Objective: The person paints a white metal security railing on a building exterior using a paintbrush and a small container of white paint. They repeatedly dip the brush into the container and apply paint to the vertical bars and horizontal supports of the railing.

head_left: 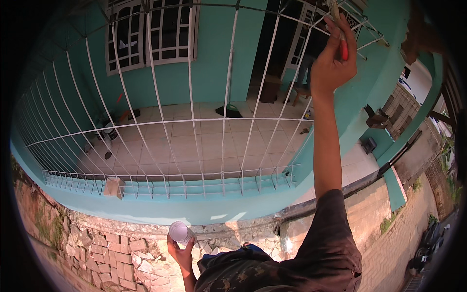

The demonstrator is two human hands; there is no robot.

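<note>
High at the upper right, my right hand (333,70) is closed around a paintbrush (344,50) with a red handle. Its bristle end reaches up to the top corner of a white metal bar grille (192,90); whether it touches the bars I cannot tell. Low in front of my body, my left hand (184,253) wraps round a white cup (180,232) held upright. What the cup contains is hard to make out. The grille rises from a turquoise low wall (160,207), with small spikes along its bottom.
Behind the bars lies a tiled porch with a broom (228,111), a small wooden stool (300,91) and a window (152,31). A block (114,187) sits on the wall's ledge. Broken paving (114,255) covers the ground at left; a motorcycle (430,241) stands far right.
</note>
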